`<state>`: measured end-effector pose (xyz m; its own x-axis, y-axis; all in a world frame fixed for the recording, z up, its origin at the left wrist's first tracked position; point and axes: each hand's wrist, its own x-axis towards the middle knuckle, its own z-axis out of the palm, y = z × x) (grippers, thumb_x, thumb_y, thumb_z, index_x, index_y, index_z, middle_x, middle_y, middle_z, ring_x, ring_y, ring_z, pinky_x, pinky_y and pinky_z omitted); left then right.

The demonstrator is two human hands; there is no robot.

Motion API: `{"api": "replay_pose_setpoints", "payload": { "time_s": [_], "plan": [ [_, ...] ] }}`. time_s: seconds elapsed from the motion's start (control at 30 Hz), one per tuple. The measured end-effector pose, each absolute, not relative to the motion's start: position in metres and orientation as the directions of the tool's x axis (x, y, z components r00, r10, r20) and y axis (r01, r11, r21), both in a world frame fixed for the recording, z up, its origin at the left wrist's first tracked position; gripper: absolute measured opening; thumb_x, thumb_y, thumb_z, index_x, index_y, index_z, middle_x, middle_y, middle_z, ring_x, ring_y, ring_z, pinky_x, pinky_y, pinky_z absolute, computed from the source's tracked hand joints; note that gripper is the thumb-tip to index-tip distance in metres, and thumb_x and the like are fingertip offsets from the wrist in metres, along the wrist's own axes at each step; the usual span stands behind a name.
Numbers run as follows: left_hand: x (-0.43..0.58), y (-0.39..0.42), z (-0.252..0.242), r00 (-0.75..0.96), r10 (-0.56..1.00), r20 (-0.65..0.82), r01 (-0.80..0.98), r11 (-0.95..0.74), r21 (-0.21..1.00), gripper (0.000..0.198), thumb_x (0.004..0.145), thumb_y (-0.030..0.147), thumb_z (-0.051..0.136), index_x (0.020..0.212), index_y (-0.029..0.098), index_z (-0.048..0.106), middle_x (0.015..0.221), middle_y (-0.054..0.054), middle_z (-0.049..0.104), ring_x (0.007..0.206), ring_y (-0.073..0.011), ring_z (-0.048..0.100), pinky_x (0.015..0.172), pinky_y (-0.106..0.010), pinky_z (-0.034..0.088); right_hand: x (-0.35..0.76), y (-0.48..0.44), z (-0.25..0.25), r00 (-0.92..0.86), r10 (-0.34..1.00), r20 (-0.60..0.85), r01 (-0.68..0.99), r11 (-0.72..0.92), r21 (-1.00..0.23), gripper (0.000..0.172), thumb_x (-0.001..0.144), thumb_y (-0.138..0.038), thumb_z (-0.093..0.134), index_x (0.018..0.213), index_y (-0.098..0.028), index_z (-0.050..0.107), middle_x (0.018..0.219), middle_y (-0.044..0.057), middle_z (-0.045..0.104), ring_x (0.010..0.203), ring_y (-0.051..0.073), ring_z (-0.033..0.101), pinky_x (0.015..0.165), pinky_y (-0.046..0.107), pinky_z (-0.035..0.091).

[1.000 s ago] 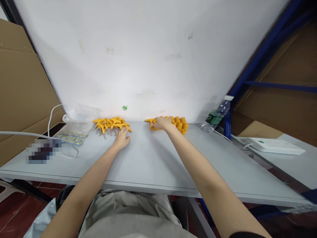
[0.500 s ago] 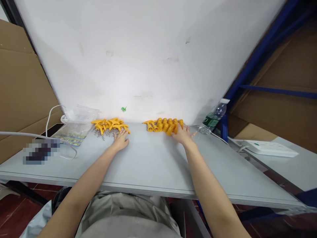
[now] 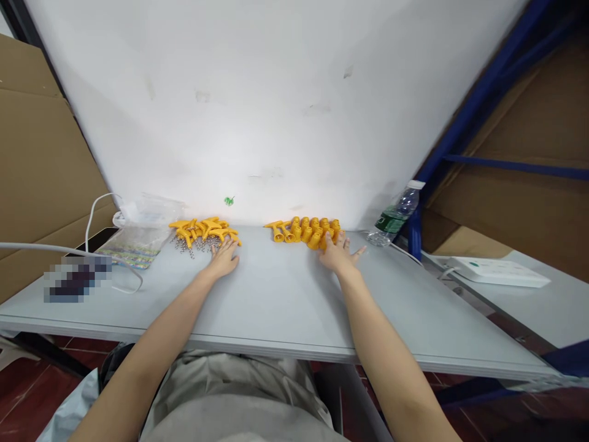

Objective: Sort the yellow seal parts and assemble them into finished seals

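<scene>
Left hand (image 3: 224,261) flat by keyring pile (image 3: 203,232); right hand (image 3: 339,256) (fingers spread) touches yellow caps (image 3: 309,230).

wall: white board (image 3: 276,92), smudged; table (image 3: 285,307): pale grey; floor (image 3: 27,387): red-brown; right: blue rack (image 3: 515,166); cardboard (image 3: 41,172) both sides

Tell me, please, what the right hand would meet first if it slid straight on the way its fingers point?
The right hand, open and flat on the table, would likely meet the row of yellow plastic parts just ahead; its fingertips may already touch them, as depth is unclear.
</scene>
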<state>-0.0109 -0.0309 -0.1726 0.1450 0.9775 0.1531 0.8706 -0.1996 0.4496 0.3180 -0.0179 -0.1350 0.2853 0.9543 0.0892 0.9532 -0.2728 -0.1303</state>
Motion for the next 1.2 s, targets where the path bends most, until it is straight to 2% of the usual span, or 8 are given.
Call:
{"api": "replay_pose_setpoints", "payload": {
  "time_s": [0.1, 0.2, 0.33, 0.57, 0.7, 0.83, 1.03, 1.2],
  "plan": [
    [-0.009, -0.035, -0.167, 0.145, 0.983, 0.113, 0.885, -0.179, 0.429, 0.058, 0.089, 0.024, 0.044, 0.147, 0.022, 0.038, 0.160, -0.011, 0.028, 0.150, -0.0296, 0.015, 0.117, -0.065, 0.006, 0.312, -0.024, -0.130, 0.307, 0.944, 0.119, 0.948, -0.293, -0.123, 0.061, 0.095, -0.028, 0.036, 0.154, -0.015, 0.027, 0.161, 0.023, 0.015, 0.147, 0.040, 0.020, 0.111, 0.070, -0.001],
    [-0.007, -0.038, -0.162, 0.138, 0.987, 0.086, 0.893, -0.161, 0.420, 0.059, 0.090, 0.024, 0.042, 0.148, 0.021, 0.036, 0.161, -0.011, 0.026, 0.151, -0.0287, 0.014, 0.118, -0.064, 0.005, 0.310, -0.028, -0.125, 0.295, 0.946, 0.136, 0.949, -0.273, -0.158, 0.056, 0.093, -0.014, 0.032, 0.149, -0.011, 0.037, 0.152, 0.029, 0.033, 0.130, 0.039, 0.049, 0.111, 0.069, 0.007],
    [-0.007, -0.039, -0.160, 0.130, 0.987, 0.097, 0.890, -0.160, 0.427, 0.058, 0.089, 0.023, 0.044, 0.147, 0.023, 0.038, 0.160, -0.010, 0.028, 0.150, -0.0294, 0.015, 0.118, -0.064, 0.007, 0.313, -0.028, -0.120, 0.282, 0.951, 0.128, 0.950, -0.258, -0.178, 0.041, 0.091, -0.007, 0.034, 0.126, -0.010, 0.057, 0.113, 0.024, 0.066, 0.108, 0.035, 0.065, 0.109, 0.064, 0.018],
    [-0.008, -0.037, -0.164, 0.129, 0.985, 0.114, 0.884, -0.167, 0.437, 0.057, 0.089, 0.023, 0.044, 0.147, 0.022, 0.038, 0.159, -0.011, 0.029, 0.150, -0.0281, 0.016, 0.118, -0.063, 0.006, 0.312, -0.020, -0.122, 0.298, 0.931, 0.211, 0.935, -0.239, -0.263, 0.027, 0.088, -0.016, 0.053, 0.114, -0.009, 0.054, 0.093, 0.020, 0.069, 0.100, 0.036, 0.066, 0.105, 0.061, 0.025],
    [-0.008, -0.035, -0.166, 0.125, 0.984, 0.128, 0.880, -0.169, 0.444, 0.058, 0.089, 0.023, 0.045, 0.146, 0.021, 0.038, 0.159, -0.013, 0.031, 0.150, -0.0288, 0.017, 0.118, -0.063, 0.007, 0.311, -0.012, -0.131, 0.242, 0.936, 0.255, 0.917, -0.135, -0.375, 0.021, 0.087, -0.022, 0.057, 0.106, -0.014, 0.055, 0.093, 0.017, 0.067, 0.102, 0.036, 0.064, 0.099, 0.055, 0.034],
    [-0.009, -0.036, -0.166, 0.124, 0.985, 0.123, 0.875, -0.167, 0.454, 0.059, 0.089, 0.023, 0.044, 0.147, 0.020, 0.037, 0.159, -0.013, 0.030, 0.150, -0.0282, 0.016, 0.118, -0.062, 0.005, 0.310, -0.005, -0.145, 0.110, 0.960, 0.259, 0.869, 0.033, -0.493, 0.022, 0.080, -0.027, 0.066, 0.097, -0.019, 0.055, 0.091, 0.010, 0.065, 0.093, 0.028, 0.064, 0.083, 0.039, 0.047],
    [-0.008, -0.034, -0.166, 0.102, 0.981, 0.168, 0.853, -0.173, 0.493, 0.059, 0.087, 0.016, 0.042, 0.146, 0.021, 0.041, 0.158, -0.010, 0.033, 0.149, -0.0269, 0.020, 0.119, -0.062, 0.005, 0.298, -0.002, -0.156, -0.070, 0.977, 0.202, 0.856, 0.163, -0.491, 0.024, 0.072, -0.028, 0.071, 0.086, -0.018, 0.055, 0.082, 0.005, 0.064, 0.074, 0.019, 0.059, 0.068, 0.029, 0.045],
    [-0.016, -0.026, -0.163, 0.002, 0.954, 0.300, 0.836, -0.166, 0.524, 0.064, 0.080, 0.001, 0.035, 0.137, 0.024, 0.053, 0.153, -0.007, 0.042, 0.146, -0.0245, 0.031, 0.121, -0.059, 0.009, 0.292, -0.004, -0.158, -0.189, 0.957, 0.220, 0.825, 0.277, -0.493, 0.023, 0.074, -0.036, 0.068, 0.072, -0.020, 0.051, 0.079, 0.004, 0.061, 0.072, 0.018, 0.056, 0.067, 0.030, 0.045]
  ]
}}
